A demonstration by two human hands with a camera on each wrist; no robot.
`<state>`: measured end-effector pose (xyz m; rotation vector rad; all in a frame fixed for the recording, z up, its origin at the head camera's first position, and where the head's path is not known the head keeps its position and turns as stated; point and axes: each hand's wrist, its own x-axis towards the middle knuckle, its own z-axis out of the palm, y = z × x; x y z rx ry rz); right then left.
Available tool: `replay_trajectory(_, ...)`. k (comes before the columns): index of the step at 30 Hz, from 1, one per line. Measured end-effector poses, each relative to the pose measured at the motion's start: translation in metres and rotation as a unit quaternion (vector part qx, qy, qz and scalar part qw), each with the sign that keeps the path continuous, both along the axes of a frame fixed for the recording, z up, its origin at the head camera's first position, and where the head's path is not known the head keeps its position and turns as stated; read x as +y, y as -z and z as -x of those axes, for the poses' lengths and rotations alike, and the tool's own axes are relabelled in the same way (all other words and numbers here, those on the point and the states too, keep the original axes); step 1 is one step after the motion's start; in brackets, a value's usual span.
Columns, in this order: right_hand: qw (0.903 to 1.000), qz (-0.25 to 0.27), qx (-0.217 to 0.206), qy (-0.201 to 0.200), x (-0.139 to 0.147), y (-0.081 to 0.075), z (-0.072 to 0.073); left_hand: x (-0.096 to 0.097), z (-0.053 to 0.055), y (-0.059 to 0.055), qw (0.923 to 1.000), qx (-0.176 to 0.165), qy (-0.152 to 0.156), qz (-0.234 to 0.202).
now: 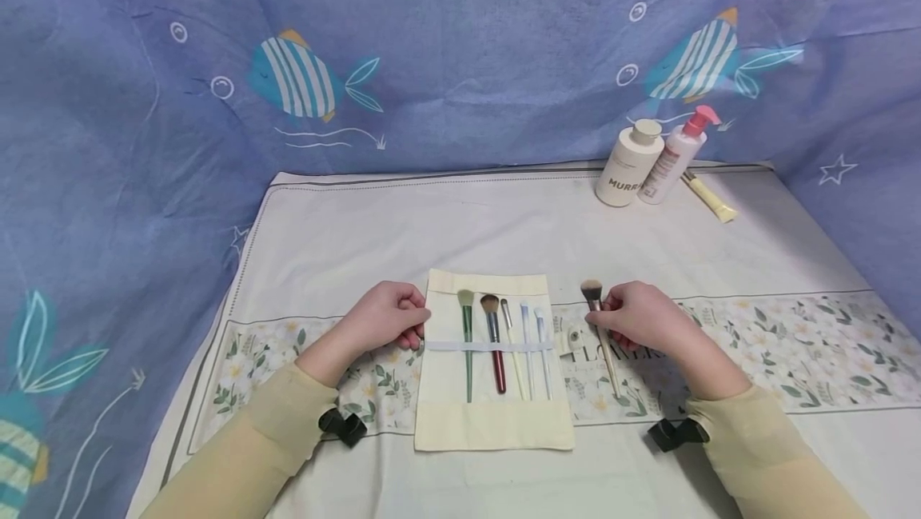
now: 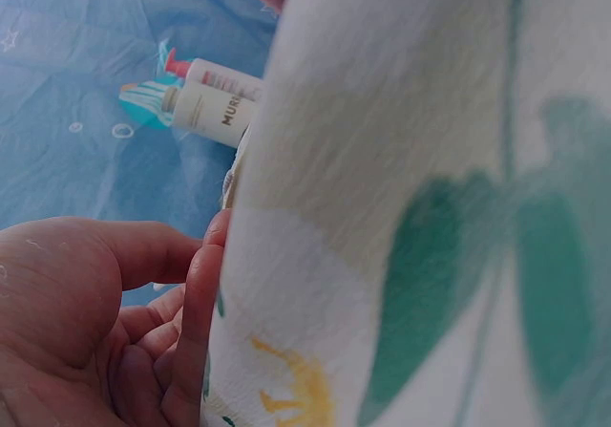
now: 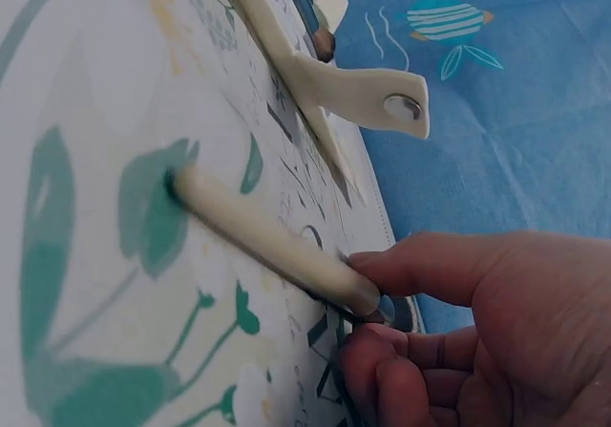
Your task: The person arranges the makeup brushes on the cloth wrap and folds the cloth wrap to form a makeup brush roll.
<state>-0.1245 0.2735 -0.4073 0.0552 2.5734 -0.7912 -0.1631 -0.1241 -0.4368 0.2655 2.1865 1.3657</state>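
Observation:
My right hand [image 1: 640,315] pinches a makeup brush [image 1: 608,359] near its ferrule, between thumb and fingers. Dark-based bristles point away, and the pale handle slants down close over the flowered cloth. In the right wrist view the handle [image 3: 272,241] runs out from the fingertips. An unfolded cream makeup brush roll [image 1: 496,429] lies left of it, with several brushes tucked under its pale elastic band [image 1: 446,345], among them a green one [image 1: 468,343] and a dark red one [image 1: 495,343]. At the roll's left edge, my left hand [image 1: 384,315] pinches the fabric with curled fingers.
A snap tab [image 3: 372,102] sticks out from the roll's right side. Towards the back right stand a white bottle [image 1: 629,165] and a pink-topped pump bottle [image 1: 676,159], beside a yellow-handled brush [image 1: 711,197]. A blue fish-print curtain [image 1: 460,47] surrounds the table.

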Motion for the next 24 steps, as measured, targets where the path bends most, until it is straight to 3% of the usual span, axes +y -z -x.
replay_trajectory(9,0.9999,-0.011,0.006,0.01,-0.0026,0.0007,0.0001,-0.0008,-0.0002,0.0024,1.0,0.002,0.001,-0.002)
replay_trajectory(24,0.9983,0.047,0.019,0.03,-0.0022,0.0035,0.0008,0.0002,-0.0009,0.0007,1.0,0.002,0.0,0.001)
